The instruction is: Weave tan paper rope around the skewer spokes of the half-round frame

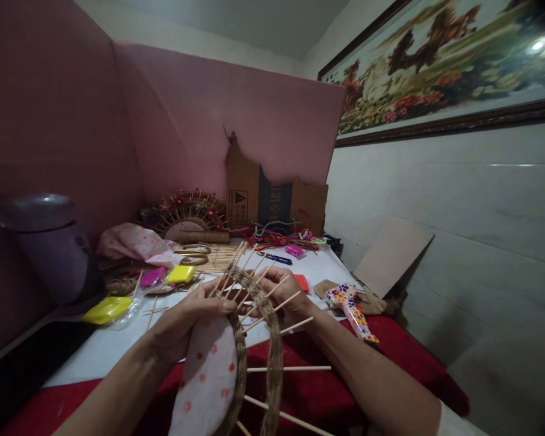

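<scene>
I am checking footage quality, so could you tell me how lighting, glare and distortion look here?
Head view: dim overall; the purple container at far left sits soft in shadow; glare spots the framed picture near the top right; wide-angle bending bows its frame; left hand, right hand and woven piece show fairly sharp.

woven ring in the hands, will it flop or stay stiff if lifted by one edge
Probably fairly stiff: the woven ring is tightly wound twine braced by thin sticks running through it. Likely light for its size, being twine, sticks and a fabric pad. The bare stick ends look thin and might snap if pushed.
</scene>
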A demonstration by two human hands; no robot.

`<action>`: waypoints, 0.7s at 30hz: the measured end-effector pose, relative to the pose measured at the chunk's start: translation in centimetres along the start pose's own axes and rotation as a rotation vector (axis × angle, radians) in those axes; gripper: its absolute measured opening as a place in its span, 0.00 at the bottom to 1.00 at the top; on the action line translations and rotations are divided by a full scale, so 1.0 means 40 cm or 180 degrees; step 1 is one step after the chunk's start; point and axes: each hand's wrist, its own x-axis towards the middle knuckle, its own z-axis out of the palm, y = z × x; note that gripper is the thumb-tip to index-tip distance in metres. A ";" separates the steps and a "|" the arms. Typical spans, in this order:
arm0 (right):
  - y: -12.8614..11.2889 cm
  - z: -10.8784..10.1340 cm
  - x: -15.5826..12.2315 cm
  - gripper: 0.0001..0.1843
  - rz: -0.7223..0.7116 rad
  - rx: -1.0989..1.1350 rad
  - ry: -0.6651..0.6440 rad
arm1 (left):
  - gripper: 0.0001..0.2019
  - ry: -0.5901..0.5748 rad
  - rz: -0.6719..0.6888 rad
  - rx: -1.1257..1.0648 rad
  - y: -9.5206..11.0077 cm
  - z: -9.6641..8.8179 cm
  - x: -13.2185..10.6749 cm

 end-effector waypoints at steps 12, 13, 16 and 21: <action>-0.024 0.020 -0.025 0.11 -0.0402 -0.0152 -0.0081 | 0.22 -0.0342 -0.0328 -0.0166 -0.014 0.011 0.011; -0.028 0.019 -0.028 0.12 -0.0472 -0.0089 -0.0163 | 0.21 -0.0335 -0.0341 -0.0175 -0.016 0.009 0.011; -0.039 0.015 -0.032 0.22 -0.0489 0.0305 -0.0643 | 0.20 -0.0286 -0.0334 -0.0178 -0.020 0.000 0.009; -0.037 0.010 -0.034 0.17 -0.0137 0.0717 -0.1042 | 0.21 -0.0241 -0.0318 -0.0203 -0.015 -0.001 0.007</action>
